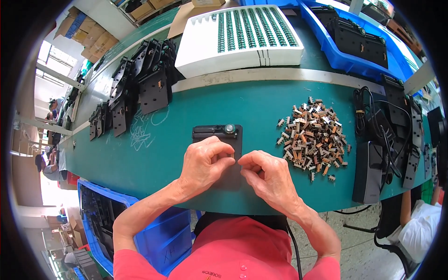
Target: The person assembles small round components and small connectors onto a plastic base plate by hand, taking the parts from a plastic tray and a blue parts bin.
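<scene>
Where black plate point(238, 140) is laid on green table point(200, 105), left hand point(205, 161) is held over it, right hand point(271, 179) at its right edge; fingers of both are curled, whether anything is gripped cannot be told.

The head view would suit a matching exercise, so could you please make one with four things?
1. Small silver-and-brown components
2. White rectangular tray
3. Single flat black panel
4. Dark rectangular box

A. Partly covered by the left hand
B. Beside black cables
C. Loosely heaped
D. Bearing rows of green pieces

Pairs: 1-C; 2-D; 3-A; 4-B
</scene>
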